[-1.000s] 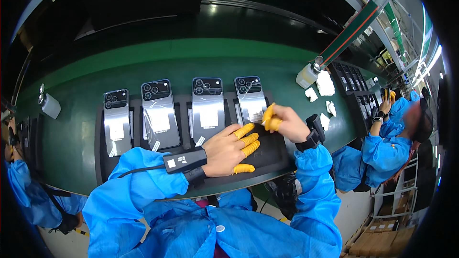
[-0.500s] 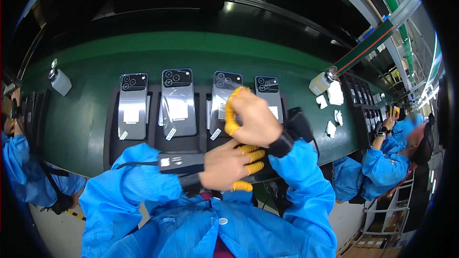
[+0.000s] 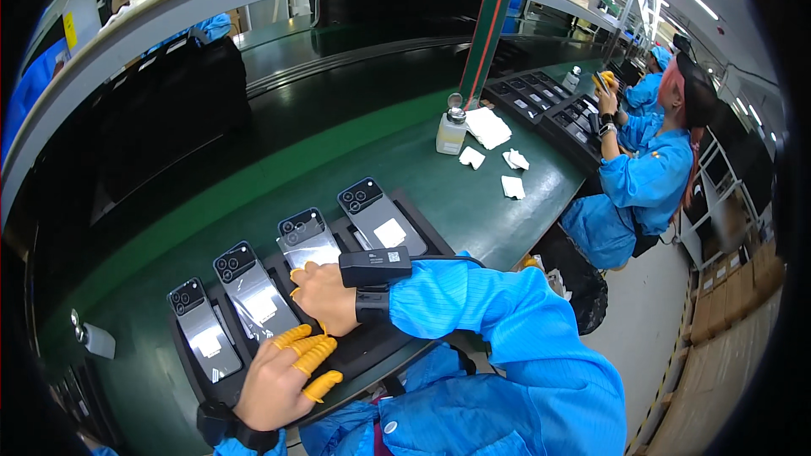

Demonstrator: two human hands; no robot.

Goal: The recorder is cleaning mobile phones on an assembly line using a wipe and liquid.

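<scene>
A black tray (image 3: 372, 343) lies on the green table (image 3: 405, 152), and four gray phones are in it, side by side, with their camera backs facing up. The first phone (image 3: 205, 329) on the left and the second phone (image 3: 256, 300) each have a white square on the back. So does the fourth phone (image 3: 390, 230), at the right end. The person's right hand (image 3: 328, 297) is bent over the low end of the third phone (image 3: 311, 235), with its fingers curled down — it is too hidden to tell if they hold anything. The left hand (image 3: 283, 380) is half spread, its yellow-covered fingers loosely bent by the low end of the second phone; it seems to hold nothing, and one cannot tell if it touches that phone. Past the tray, a see-through bottle (image 3: 450, 137) has pale yellow liquid in it, and white cloths (image 3: 488, 128) lie beside it. A whitish bottle (image 3: 100, 341) stands to the left — how full it is, one cannot tell. Farther off, near a co-worker (image 3: 650, 177) in blue, more black trays (image 3: 541, 111) hold dark phones in rows.
</scene>
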